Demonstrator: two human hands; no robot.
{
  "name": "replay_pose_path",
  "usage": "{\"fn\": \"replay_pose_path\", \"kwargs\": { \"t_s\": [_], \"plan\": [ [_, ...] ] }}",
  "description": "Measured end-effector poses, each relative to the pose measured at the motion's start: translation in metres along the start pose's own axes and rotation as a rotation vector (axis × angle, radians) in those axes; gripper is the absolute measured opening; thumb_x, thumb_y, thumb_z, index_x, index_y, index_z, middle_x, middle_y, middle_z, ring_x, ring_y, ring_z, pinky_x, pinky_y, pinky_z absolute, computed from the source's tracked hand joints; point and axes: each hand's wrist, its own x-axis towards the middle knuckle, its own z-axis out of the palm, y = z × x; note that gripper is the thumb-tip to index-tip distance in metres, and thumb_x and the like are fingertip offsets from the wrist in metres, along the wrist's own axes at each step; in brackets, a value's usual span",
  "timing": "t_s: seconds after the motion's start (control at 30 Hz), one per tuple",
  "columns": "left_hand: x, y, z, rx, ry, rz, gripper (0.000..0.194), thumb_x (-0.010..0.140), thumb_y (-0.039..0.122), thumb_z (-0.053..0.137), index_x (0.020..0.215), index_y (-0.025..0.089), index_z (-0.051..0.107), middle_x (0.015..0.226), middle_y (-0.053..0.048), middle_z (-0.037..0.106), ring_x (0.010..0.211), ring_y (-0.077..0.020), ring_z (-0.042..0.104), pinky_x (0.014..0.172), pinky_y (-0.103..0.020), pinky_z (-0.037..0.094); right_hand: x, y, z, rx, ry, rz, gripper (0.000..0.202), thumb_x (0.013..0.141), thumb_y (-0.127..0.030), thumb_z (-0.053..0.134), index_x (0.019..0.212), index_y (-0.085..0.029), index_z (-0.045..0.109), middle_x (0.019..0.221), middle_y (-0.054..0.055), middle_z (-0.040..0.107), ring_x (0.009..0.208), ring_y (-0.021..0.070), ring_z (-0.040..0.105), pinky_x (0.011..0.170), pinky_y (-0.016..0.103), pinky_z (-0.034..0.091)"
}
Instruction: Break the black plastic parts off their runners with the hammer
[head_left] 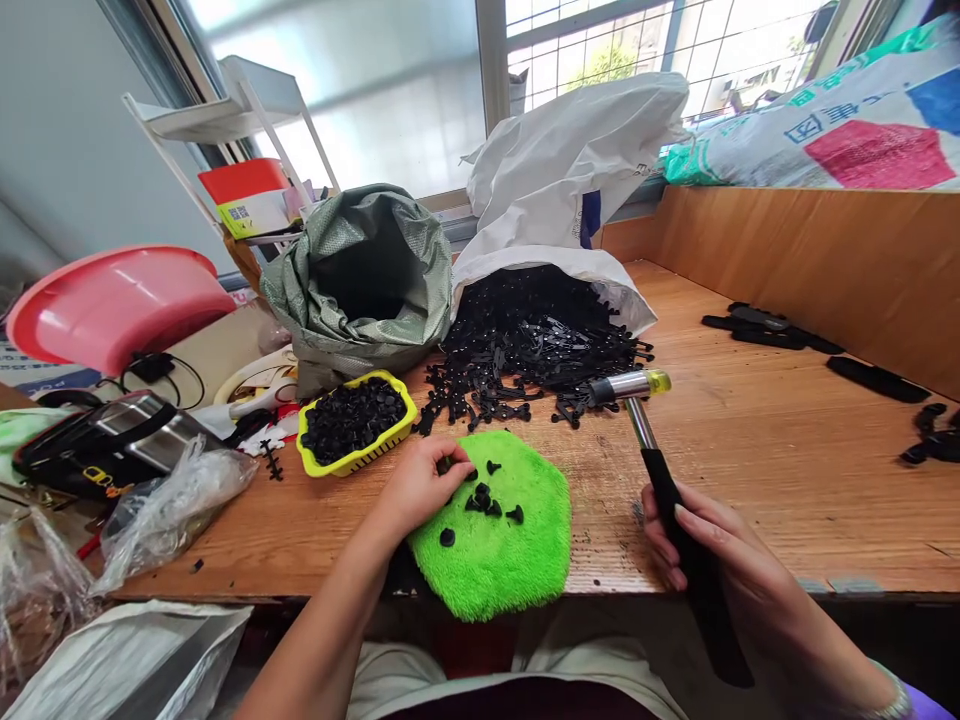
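Note:
My left hand (429,480) rests at the upper left edge of a green fluffy cloth (517,560), its fingers pinched on a small black part mostly hidden by them. Several small black plugs (481,497) lie on the cloth near those fingers, and a round one (448,537) lies lower left. My right hand (705,540) is wrapped around the black handle of a hammer (664,480), held to the right of the cloth. The hammer's metal head with a yellow tip points up, in front of a heap of black strips (540,335).
A yellow basket (410,412) of black plugs stands left of the heap. Behind are an open green-grey sack (300,290) and a white sack (570,160). Black pieces (877,380) lie along the wooden board at right. A pink basin (127,305) and plastic bags (172,510) crowd the left.

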Motion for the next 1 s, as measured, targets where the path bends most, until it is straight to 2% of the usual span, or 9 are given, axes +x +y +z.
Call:
{"fn": "replay_pose_path", "kwargs": {
  "t_s": [0.13,0.23,0.3,0.43,0.63,0.87,1.0],
  "plan": [
    [0.002,-0.005,0.005,-0.002,0.089,-0.059,0.01,0.072,0.021,0.055,0.067,0.016,0.063,0.067,0.0,0.061,0.061,-0.0131,0.053,0.057,-0.024,0.039,0.0,0.0,-0.001,0.003,0.0,0.008,0.022,0.081,-0.041,0.055,0.08,-0.019,0.059,0.056,-0.002,0.049,0.043,0.0104,0.045,0.042,0.022,0.035],
    [-0.007,-0.008,0.003,-0.019,0.186,-0.038,0.012,0.076,0.024,0.053,0.07,0.016,0.061,0.068,0.0,0.056,0.062,-0.0121,0.051,0.057,-0.023,0.039,0.001,0.001,-0.004,0.01,-0.016,0.017,0.023,0.08,-0.042,0.057,0.081,-0.019,0.059,0.056,-0.002,0.049,0.043,0.0109,0.045,0.041,0.023,0.035],
    [-0.014,-0.006,0.001,-0.005,0.153,0.025,0.013,0.075,0.027,0.057,0.068,0.017,0.061,0.071,0.0,0.054,0.068,-0.0131,0.052,0.064,-0.025,0.041,0.001,0.002,-0.006,0.018,-0.03,0.015,0.024,0.079,-0.043,0.058,0.082,-0.019,0.059,0.055,-0.001,0.05,0.043,0.0111,0.045,0.041,0.023,0.035],
    [-0.025,0.004,-0.003,0.072,-0.013,0.098,0.008,0.07,0.024,0.064,0.065,0.018,0.063,0.075,-0.001,0.054,0.076,-0.0149,0.053,0.072,-0.028,0.041,0.001,0.004,-0.006,0.04,-0.041,0.009,0.023,0.081,-0.042,0.056,0.082,-0.019,0.058,0.056,-0.002,0.049,0.043,0.0105,0.045,0.042,0.024,0.035],
    [-0.036,0.012,-0.001,0.199,0.004,0.194,0.009,0.074,0.02,0.061,0.068,0.019,0.067,0.074,-0.003,0.057,0.074,-0.0159,0.053,0.069,-0.029,0.04,0.001,0.005,-0.006,0.037,-0.057,-0.006,0.021,0.082,-0.04,0.055,0.084,-0.02,0.059,0.057,-0.002,0.049,0.044,0.01,0.046,0.043,0.023,0.035],
    [-0.036,0.008,-0.002,0.095,0.012,0.064,0.012,0.077,0.018,0.056,0.068,0.017,0.064,0.072,-0.003,0.059,0.072,-0.015,0.055,0.069,-0.028,0.042,0.002,0.005,-0.007,0.043,-0.054,-0.002,0.024,0.08,-0.042,0.058,0.083,-0.018,0.059,0.055,-0.002,0.05,0.043,0.0103,0.046,0.042,0.023,0.035],
    [-0.035,0.009,0.001,0.086,-0.004,0.049,0.011,0.075,0.022,0.059,0.066,0.019,0.065,0.074,-0.003,0.057,0.076,-0.0164,0.054,0.071,-0.029,0.042,0.001,0.002,-0.005,0.029,-0.039,-0.002,0.026,0.078,-0.044,0.06,0.082,-0.018,0.059,0.055,-0.002,0.049,0.042,0.0104,0.046,0.041,0.024,0.035]
  ]
}}
